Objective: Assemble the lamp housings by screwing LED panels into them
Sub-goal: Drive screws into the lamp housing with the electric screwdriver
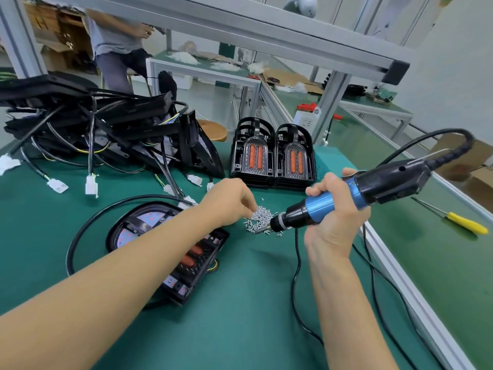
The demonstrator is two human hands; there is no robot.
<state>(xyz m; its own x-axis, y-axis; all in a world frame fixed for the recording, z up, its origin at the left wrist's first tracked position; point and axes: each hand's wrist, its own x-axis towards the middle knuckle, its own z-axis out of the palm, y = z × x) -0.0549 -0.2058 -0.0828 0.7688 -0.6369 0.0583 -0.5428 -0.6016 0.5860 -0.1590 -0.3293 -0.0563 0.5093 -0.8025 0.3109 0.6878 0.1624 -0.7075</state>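
Note:
A black lamp housing (194,271) with an LED panel inside lies on the green mat, partly hidden under my left forearm. My left hand (229,201) reaches over it, fingertips curled down into a pile of small silver screws (260,218); whether a screw is pinched I cannot tell. My right hand (333,209) grips a blue and black electric screwdriver (346,200), its bit lowered into the right side of the screw pile.
Two stacks of housings with orange lenses (273,158) stand behind the screws. A heap of black housings with cables and white connectors (101,129) fills the back left. A yellow-handled screwdriver (466,222) lies on the right bench. A person (117,46) sits beyond the table.

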